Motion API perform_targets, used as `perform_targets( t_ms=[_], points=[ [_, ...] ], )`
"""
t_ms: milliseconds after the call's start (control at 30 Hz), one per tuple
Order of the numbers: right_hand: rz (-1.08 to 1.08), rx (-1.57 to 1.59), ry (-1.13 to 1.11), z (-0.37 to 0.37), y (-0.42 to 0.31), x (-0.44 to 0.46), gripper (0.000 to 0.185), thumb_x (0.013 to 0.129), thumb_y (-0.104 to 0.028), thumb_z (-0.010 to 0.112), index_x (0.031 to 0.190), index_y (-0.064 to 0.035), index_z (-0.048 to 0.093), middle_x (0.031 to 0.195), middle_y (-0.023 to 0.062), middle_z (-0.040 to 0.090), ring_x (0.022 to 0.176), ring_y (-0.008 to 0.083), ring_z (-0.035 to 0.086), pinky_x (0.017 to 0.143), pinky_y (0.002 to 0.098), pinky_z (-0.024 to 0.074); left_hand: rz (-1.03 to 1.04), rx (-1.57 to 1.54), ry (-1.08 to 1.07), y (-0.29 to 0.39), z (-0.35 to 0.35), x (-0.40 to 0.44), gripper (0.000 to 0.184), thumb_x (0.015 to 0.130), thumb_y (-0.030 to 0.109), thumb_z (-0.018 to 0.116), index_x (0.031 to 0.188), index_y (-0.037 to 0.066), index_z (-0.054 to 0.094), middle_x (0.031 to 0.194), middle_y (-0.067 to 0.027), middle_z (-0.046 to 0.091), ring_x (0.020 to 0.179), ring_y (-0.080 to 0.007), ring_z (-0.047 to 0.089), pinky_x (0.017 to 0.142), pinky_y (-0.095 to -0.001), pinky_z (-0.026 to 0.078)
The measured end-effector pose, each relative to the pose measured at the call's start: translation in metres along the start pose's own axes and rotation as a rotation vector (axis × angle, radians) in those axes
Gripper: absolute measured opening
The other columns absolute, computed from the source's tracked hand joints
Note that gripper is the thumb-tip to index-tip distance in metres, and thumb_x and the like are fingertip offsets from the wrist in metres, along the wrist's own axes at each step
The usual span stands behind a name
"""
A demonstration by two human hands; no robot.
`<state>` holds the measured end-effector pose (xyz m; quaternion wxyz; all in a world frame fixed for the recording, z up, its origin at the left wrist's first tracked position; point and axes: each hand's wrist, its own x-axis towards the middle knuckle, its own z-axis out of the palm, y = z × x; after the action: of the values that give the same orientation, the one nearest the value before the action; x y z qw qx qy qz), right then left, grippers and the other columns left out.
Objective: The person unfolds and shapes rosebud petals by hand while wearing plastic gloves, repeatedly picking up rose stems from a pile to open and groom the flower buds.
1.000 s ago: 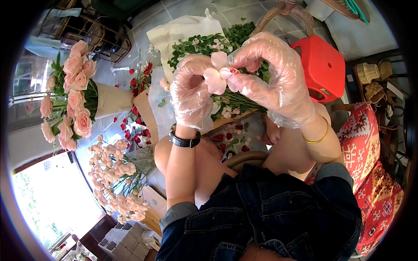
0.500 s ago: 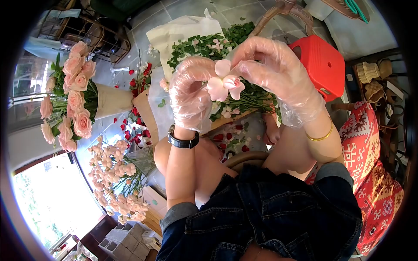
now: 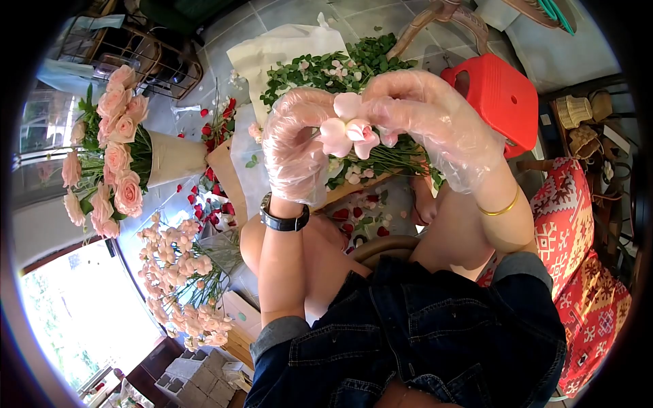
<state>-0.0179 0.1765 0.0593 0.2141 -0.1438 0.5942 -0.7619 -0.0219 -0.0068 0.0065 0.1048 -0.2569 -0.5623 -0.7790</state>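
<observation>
A pale pink rose (image 3: 348, 131) with its outer petals spread wide faces up between my two gloved hands. My left hand (image 3: 294, 143), in a clear plastic glove, is closed around the rose from the left; its stem is mostly hidden by the fingers. From the right, my right hand (image 3: 425, 119), gloved the same way, has its fingertips pinched at the edge of the bloom, on a petal as far as I can see. Below the hands, a bunch of green-leaved stems with small pink blooms (image 3: 309, 75) lies on white wrapping paper (image 3: 252, 61).
A cream bucket (image 3: 173, 160) of large pink roses (image 3: 122, 156) is on the left, with a bunch of peach blooms (image 3: 177, 265) nearby. Red petals (image 3: 211, 200) litter the floor. A red plastic stool (image 3: 507, 102) is at the right, near a patterned red chair cushion (image 3: 561, 217).
My right hand has shifted slightly down and right, its fingers curling lower beside the bloom. The rose has turned or moved a little left. My left hand keeps its hold.
</observation>
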Motion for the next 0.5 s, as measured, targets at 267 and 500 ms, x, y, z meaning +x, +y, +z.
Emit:
perform_targets(
  t_ms=[267, 500],
  points=[
    [0.030, 0.021, 0.171, 0.002, 0.002, 0.015, 0.023, 0.087, -0.022, 0.055, 0.097, -0.0025, 0.062, 0.074, -0.0017, 0.054, 0.068, 0.0052, 0.046, 0.060, 0.0202, 0.0407, -0.068, -0.177, 0.133, 0.003, -0.005, -0.009, 0.036, 0.075, 0.017, 0.070, 0.103, 0.008, 0.049, 0.104, -0.0099, 0.054, 0.092, -0.0229, 0.056, 0.074, -0.0310, 0.050],
    [-0.364, -0.621, 0.013, 0.027, 0.035, 0.024, 0.033, 0.075, -0.009, 0.066, 0.107, -0.0057, 0.058, 0.093, 0.0063, 0.053, 0.068, 0.0145, 0.051, 0.063, 0.0247, 0.0448, -0.123, -0.345, 0.300, 0.012, -0.007, -0.005, 0.039, 0.068, 0.027, 0.076, 0.094, 0.006, 0.056, 0.101, -0.0061, 0.053, 0.095, -0.0200, 0.054, 0.081, -0.0326, 0.046]
  ],
)
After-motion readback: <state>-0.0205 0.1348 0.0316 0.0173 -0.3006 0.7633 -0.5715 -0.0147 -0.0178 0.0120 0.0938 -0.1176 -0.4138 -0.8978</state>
